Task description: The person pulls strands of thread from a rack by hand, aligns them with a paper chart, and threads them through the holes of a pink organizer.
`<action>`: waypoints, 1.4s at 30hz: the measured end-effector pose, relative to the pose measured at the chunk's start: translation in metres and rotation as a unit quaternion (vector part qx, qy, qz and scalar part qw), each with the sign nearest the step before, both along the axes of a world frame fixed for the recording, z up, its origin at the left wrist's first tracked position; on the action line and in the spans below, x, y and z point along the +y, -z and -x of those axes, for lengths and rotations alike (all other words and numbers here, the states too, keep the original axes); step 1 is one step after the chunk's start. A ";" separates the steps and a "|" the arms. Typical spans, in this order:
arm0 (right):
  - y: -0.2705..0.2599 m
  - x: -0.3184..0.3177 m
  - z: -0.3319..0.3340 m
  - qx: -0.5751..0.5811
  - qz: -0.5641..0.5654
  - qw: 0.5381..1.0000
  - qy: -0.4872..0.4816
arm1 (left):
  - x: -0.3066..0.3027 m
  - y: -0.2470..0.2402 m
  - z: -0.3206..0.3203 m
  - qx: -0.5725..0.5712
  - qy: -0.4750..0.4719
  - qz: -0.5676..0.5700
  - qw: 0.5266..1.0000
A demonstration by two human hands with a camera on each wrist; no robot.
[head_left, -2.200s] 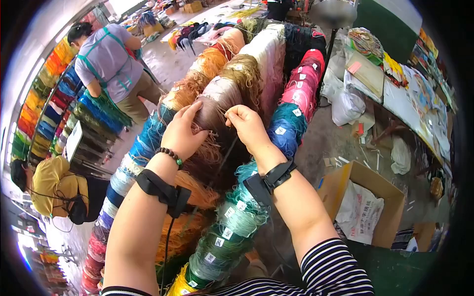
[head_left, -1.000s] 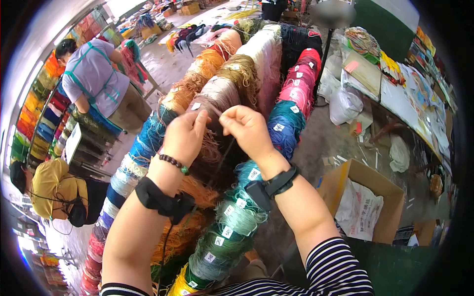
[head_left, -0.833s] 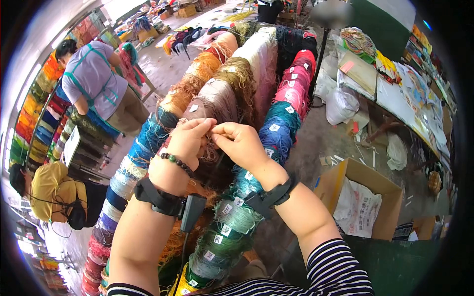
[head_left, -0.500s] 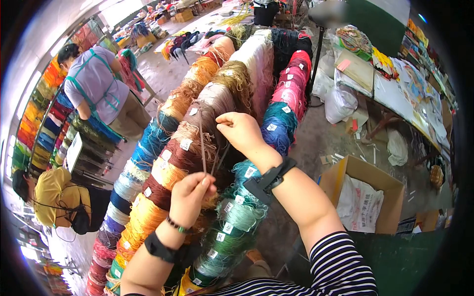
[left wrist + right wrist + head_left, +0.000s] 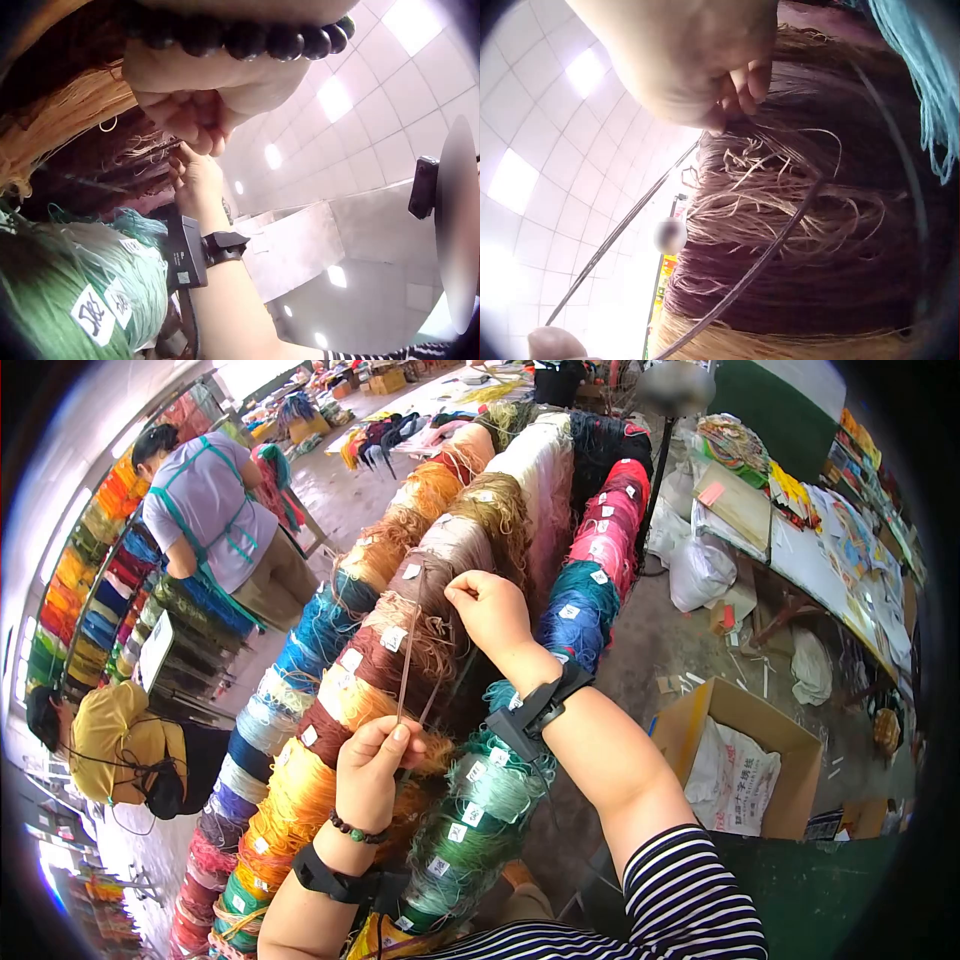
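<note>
My left hand (image 5: 370, 770) pinches a few thin mauve-brown threads (image 5: 405, 672) between thumb and curled fingers, low over the orange skeins. The threads rise in two lines towards the brown and mauve skeins (image 5: 425, 585) on the middle pole. Beside those skeins, my right hand (image 5: 490, 612) has its fingers curled in. The right wrist view shows its fingertips (image 5: 718, 124) pinching the upper part of the same threads, close over loose looped ends (image 5: 780, 210). In the left wrist view the left fingers (image 5: 202, 139) are bunched, partly below a beaded bracelet (image 5: 247, 41).
Labelled teal and green skeins (image 5: 470, 800) hang on the right pole, with blue ones (image 5: 300, 650) on the left pole. A cardboard box (image 5: 800, 760) stands at the right. Two people, one in a yellow top (image 5: 115, 735), are at the left. A paper-covered table (image 5: 810, 550) stands beyond.
Both hands came together at the mauve skein, then my left hand drew down and towards me with the threads. My right hand stays up by the skeins.
</note>
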State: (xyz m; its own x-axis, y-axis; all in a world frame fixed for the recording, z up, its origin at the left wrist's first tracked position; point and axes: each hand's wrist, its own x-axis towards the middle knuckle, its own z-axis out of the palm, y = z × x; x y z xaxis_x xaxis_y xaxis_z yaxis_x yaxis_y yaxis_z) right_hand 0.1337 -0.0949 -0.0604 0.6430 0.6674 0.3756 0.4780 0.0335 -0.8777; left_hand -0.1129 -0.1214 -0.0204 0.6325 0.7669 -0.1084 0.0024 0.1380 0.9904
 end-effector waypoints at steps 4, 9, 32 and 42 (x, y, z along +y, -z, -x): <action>0.025 0.009 -0.010 0.075 -0.084 0.993 -0.039 | 0.001 0.004 -0.003 0.003 -0.002 0.013 1.000; 0.019 0.004 -0.009 0.096 -0.038 0.994 -0.044 | 0.001 0.006 -0.005 0.007 -0.003 0.009 1.000; 0.028 0.005 -0.012 0.218 -0.115 0.963 -0.107 | 0.006 0.011 -0.008 0.011 -0.007 0.023 1.000; 0.014 -0.008 -0.012 0.361 -0.160 0.905 -0.156 | 0.009 0.009 -0.008 0.014 -0.006 0.020 1.000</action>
State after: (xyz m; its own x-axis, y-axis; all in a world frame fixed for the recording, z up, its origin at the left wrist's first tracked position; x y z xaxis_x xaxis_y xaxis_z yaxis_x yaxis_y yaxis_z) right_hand 0.1456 -0.1028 -0.0742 0.5966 0.7902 0.1400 -0.2926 0.3767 -0.8789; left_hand -0.1048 -0.1128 -0.0298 0.6189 0.7695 -0.1576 0.0283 0.1786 0.9835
